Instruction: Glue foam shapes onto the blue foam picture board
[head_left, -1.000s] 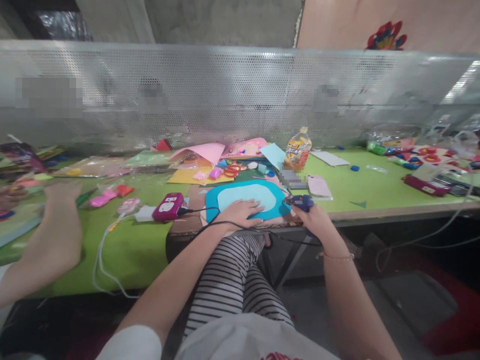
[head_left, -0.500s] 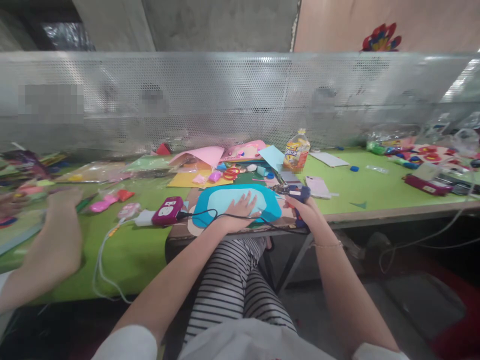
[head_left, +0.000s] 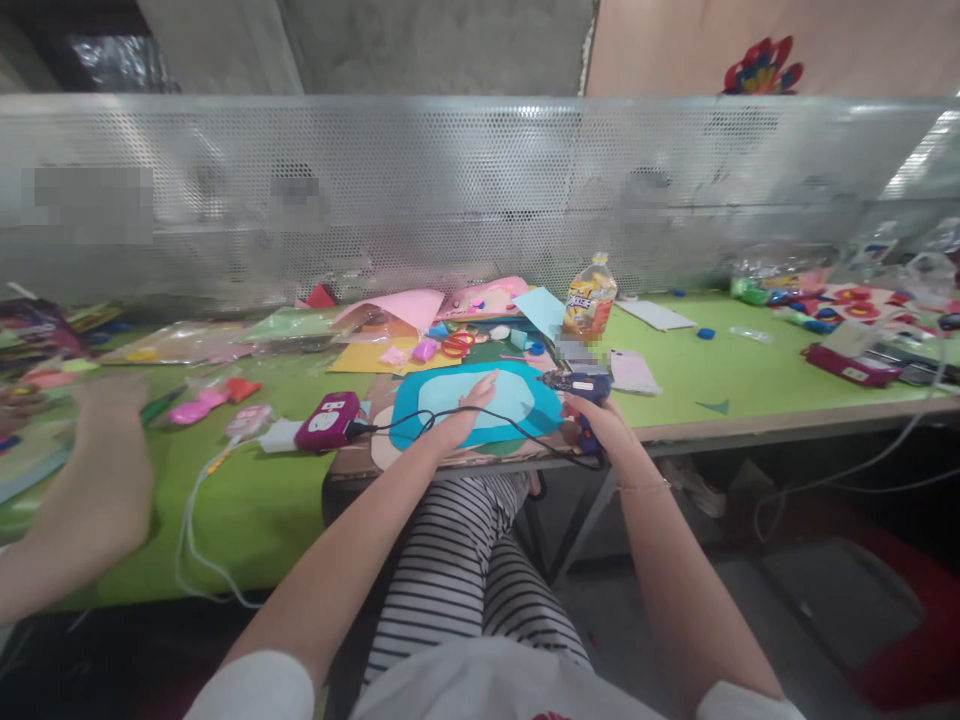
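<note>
A light blue paper shape (head_left: pixel 442 390) lies on a larger teal one (head_left: pixel 406 400) at the front of the table. Over its middle is my left hand (head_left: pixel 471 408), turned on edge with fingers stretched and nothing in it; whether it touches the paper I cannot tell. Just right of the sheets, my right hand (head_left: pixel 609 420) is wrapped round a dark blue glue gun (head_left: pixel 583 384), its nozzle pointing left toward the teal edge. The gun's black cord (head_left: pixel 525 424) runs across the sheets and under my left wrist to a magenta power adapter (head_left: pixel 328 420).
Behind the sheets lie red scissors (head_left: pixel 457 344), pink paper (head_left: pixel 397 308) and small craft pieces. A snack bag (head_left: pixel 590 303) stands near the perforated metal screen (head_left: pixel 450 190). A phone (head_left: pixel 634 372) lies right of the gun. Another person's arm (head_left: pixel 109 480) rests at far left.
My left hand has turned from lying flat on the light blue paper to standing on edge with its fingers together. The right hand keeps its hold on the glue gun. The view has shifted slightly.
</note>
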